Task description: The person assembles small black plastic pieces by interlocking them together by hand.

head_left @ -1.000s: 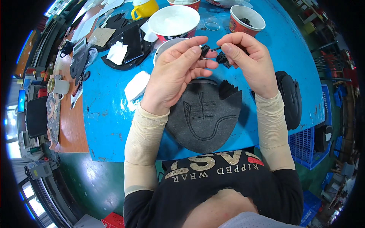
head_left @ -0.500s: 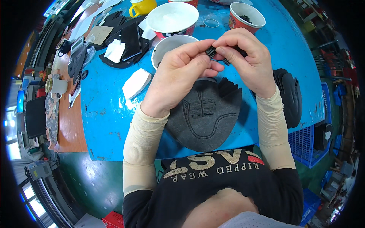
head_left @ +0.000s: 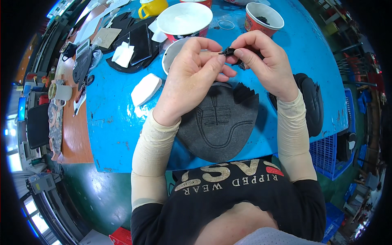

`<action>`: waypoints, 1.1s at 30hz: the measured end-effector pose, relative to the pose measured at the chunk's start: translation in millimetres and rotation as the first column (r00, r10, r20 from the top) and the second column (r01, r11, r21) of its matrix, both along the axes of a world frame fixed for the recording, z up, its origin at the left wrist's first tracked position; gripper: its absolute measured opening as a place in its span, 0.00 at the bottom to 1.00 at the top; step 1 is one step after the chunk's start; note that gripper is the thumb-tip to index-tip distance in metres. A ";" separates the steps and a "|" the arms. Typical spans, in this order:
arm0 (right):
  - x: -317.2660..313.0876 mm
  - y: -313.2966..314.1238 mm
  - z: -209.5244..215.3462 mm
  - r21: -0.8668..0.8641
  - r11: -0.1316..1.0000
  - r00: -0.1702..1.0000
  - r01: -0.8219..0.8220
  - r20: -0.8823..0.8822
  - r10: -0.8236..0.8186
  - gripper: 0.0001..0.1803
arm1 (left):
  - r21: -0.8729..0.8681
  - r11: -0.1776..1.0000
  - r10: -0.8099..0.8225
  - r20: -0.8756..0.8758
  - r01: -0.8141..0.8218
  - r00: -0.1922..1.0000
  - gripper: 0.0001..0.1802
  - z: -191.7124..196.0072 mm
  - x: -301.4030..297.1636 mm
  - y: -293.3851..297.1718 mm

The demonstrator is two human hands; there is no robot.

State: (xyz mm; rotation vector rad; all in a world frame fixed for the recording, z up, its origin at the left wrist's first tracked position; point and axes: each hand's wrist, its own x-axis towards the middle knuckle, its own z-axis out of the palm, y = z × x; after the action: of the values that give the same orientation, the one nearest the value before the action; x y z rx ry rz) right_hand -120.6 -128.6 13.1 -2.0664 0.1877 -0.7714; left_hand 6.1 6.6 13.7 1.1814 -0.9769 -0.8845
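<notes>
Head view: small glossy black piece [head_left: 229, 52] pinched past the far edge of a dark-grey, line-patterned flat form [head_left: 220, 141]

Gripped between thumb and forefinger of the right hand [head_left: 265, 65], with more loose black bits [head_left: 242, 65] bunched beneath those fingers. Met at its other end by the left hand [head_left: 190, 73], fingers curled close; cannot tell whether clamped. Left of the form, resting on blue tabletop [head_left: 114, 134]: faceted white block [head_left: 147, 89]. Right of it: stacked black padded pieces [head_left: 312, 108].

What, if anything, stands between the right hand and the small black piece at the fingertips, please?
Nothing visible does: the right hand has thumb and forefinger on the small black piece, facing the left hand.
</notes>
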 end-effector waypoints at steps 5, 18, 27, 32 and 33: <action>1.2 -0.7 -0.9 0.100 0.994 0.999 -0.042 0.035 0.039 0.07 | -0.027 1.000 0.008 -0.066 -0.010 0.998 0.09 0.9 4.0 -1.2; -1.8 8.4 10.1 0.288 0.957 0.992 -0.013 0.123 -0.023 0.07 | -0.009 0.992 0.125 0.054 -0.125 0.991 0.09 3.3 -4.7 0.8; 2.2 11.5 -0.7 0.143 0.989 0.992 0.034 0.119 -0.051 0.06 | -0.038 0.994 0.102 -0.086 -0.105 0.991 0.09 0.6 -5.6 -3.5; 2.5 13.2 3.6 0.326 0.945 0.995 0.034 0.081 -0.064 0.07 | -0.088 0.989 0.107 -0.120 -0.118 0.987 0.08 0.9 -7.0 -1.6; 1.0 11.3 5.1 0.469 0.883 0.997 -0.017 0.072 -0.020 0.08 | -0.087 0.990 0.100 -0.139 -0.112 0.985 0.08 1.4 -8.2 -1.8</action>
State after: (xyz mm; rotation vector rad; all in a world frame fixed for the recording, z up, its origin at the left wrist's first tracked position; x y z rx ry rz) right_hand -119.6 -117.3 18.2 -1.5740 0.3030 -0.7200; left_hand -2.1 4.8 15.0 1.0695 -0.8298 -0.8135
